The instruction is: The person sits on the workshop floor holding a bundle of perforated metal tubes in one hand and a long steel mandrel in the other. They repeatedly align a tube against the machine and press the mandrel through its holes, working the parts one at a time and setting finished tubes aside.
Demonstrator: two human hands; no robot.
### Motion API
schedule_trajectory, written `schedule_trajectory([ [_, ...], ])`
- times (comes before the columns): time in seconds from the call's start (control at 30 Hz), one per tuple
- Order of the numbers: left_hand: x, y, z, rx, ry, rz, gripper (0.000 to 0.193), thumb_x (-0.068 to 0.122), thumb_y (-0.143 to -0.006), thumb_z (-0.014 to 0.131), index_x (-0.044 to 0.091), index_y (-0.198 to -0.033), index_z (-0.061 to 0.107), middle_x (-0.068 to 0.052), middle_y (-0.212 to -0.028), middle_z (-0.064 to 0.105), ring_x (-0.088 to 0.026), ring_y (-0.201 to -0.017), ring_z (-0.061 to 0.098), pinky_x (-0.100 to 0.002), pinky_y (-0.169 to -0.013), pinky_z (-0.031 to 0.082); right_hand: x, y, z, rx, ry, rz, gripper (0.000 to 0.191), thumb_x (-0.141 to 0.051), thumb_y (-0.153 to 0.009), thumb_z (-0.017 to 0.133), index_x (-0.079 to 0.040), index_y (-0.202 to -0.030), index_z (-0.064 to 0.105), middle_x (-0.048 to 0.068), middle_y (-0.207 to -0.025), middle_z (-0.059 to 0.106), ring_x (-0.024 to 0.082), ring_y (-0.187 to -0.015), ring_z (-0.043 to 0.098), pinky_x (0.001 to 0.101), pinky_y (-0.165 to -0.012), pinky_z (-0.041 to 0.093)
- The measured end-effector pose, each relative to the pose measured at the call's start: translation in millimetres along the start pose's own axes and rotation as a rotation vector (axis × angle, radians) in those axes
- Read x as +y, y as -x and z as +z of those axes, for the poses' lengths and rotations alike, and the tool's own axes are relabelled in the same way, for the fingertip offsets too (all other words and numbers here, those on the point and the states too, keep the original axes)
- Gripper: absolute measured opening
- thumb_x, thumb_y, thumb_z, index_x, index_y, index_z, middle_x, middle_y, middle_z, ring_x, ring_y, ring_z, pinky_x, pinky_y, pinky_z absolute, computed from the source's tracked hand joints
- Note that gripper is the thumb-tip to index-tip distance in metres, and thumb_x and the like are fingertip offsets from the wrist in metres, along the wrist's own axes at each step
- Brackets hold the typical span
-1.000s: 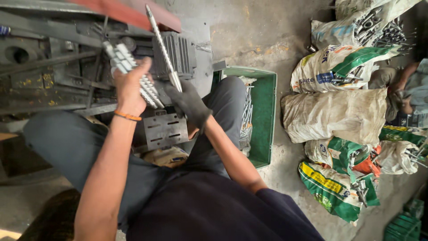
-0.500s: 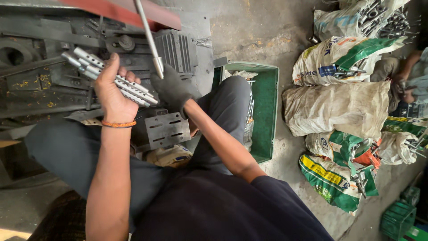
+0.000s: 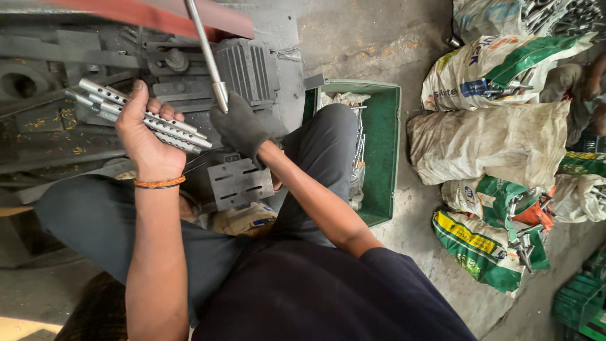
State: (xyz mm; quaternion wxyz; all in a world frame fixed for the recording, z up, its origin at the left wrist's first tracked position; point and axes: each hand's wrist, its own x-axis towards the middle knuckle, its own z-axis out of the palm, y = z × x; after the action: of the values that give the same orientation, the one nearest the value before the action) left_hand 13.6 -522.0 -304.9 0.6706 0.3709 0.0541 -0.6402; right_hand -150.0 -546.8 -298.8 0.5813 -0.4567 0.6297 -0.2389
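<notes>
My left hand [image 3: 144, 136], bare with an orange band at the wrist, grips a bundle of several silver metal tubes with holes [image 3: 165, 128], held across a dark greasy machine [image 3: 95, 69]. My right hand [image 3: 238, 126] wears a dark glove and is closed around the lower end of a long silver rod [image 3: 203, 47] that points up toward the machine's red top. A slotted grey metal plate [image 3: 238, 183] sits just below the gloved hand, between my knees.
A green plastic crate [image 3: 382, 151] with metal parts stands by my right knee. Several filled woven sacks [image 3: 499, 142] lie on the concrete floor to the right, some showing metal pieces. More green crates [image 3: 581, 303] sit at the lower right corner.
My left hand with the tube bundle has shifted left and lowered slightly. The right hand's rod has swung more upright toward the machine's top.
</notes>
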Motion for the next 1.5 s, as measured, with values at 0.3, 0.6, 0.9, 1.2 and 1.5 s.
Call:
schedule_trajectory([
  [0.3,-1,-2,2,0.025,-0.006,0.014,0.028,0.021,-0.096,0.080,0.014,-0.085,0.055,0.002,-0.073,0.049,-0.014,-0.064,0.050,-0.034,-0.064,0.047,2,-2,8,0.014,-0.006,0.003,0.023,-0.017,-0.090,0.060,0.000,-0.099,0.045,0.008,-0.059,0.052,0.018,-0.037,0.053,0.0376,-0.030,0.045],
  [0.6,0,-3,3,0.044,-0.006,0.014,0.024,0.019,-0.094,0.080,0.012,-0.086,0.058,0.001,-0.074,0.051,-0.015,-0.064,0.051,-0.035,-0.064,0.048,-7,0,6,-0.005,-0.015,0.092,0.023,-0.017,-0.091,0.058,-0.003,-0.103,0.044,0.006,-0.059,0.051,0.016,-0.038,0.052,0.0357,-0.031,0.045],
  [0.9,1,-2,3,0.040,0.017,0.008,0.028,0.020,-0.095,0.081,0.013,-0.085,0.056,0.001,-0.075,0.051,-0.014,-0.065,0.051,-0.034,-0.066,0.048,-3,-1,8,-0.015,-0.030,0.053,0.023,-0.016,-0.090,0.058,-0.002,-0.099,0.042,0.006,-0.057,0.050,0.018,-0.035,0.052,0.0369,-0.029,0.043],
  [1.2,3,-1,5,0.043,0.007,0.010,0.022,0.018,-0.093,0.079,0.013,-0.086,0.059,0.002,-0.072,0.051,-0.014,-0.063,0.052,-0.034,-0.064,0.048,-13,-3,7,-0.030,-0.020,0.022,0.022,-0.015,-0.091,0.057,0.001,-0.094,0.042,0.007,-0.055,0.051,0.019,-0.035,0.053,0.0368,-0.028,0.043],
  [1.5,5,0,8,0.073,0.038,-0.017,0.030,0.019,-0.092,0.082,0.013,-0.082,0.055,0.001,-0.072,0.051,-0.014,-0.061,0.049,-0.034,-0.064,0.046,-26,-12,8,-0.068,-0.039,-0.041,0.016,-0.011,-0.090,0.055,0.001,-0.090,0.044,0.006,-0.054,0.050,0.019,-0.034,0.052,0.0363,-0.028,0.045],
])
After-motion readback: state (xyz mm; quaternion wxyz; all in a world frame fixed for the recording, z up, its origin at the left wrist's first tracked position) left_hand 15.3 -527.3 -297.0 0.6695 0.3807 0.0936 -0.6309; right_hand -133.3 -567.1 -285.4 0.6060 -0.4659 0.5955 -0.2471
